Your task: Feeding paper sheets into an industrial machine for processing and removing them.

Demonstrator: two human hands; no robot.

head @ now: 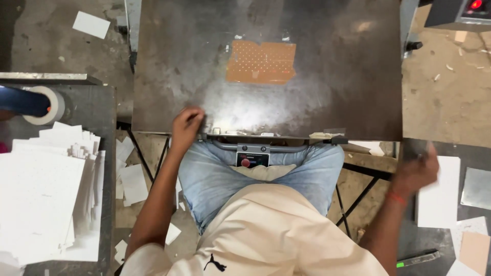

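Note:
My left hand (pixel 186 125) rests with curled fingers on the near edge of a dark metal press plate (pixel 332 76), holding nothing that I can see. A tan perforated card (pixel 262 62) lies flat on the plate's far middle. My right hand (pixel 417 171), blurred, reaches out to the right over a white sheet (pixel 440 197) on a side table, touching or gripping its edge. A red button (pixel 245 162) sits on a panel under the plate's front edge, between my knees.
A tall stack of white die-cut sheets (pixel 43 194) fills the left table, with a tape roll (pixel 48 105) behind it. White scraps (pixel 130 181) litter the floor. More cards and a grey plate (pixel 476 188) lie at right. A machine with a red light (pixel 475 5) stands far right.

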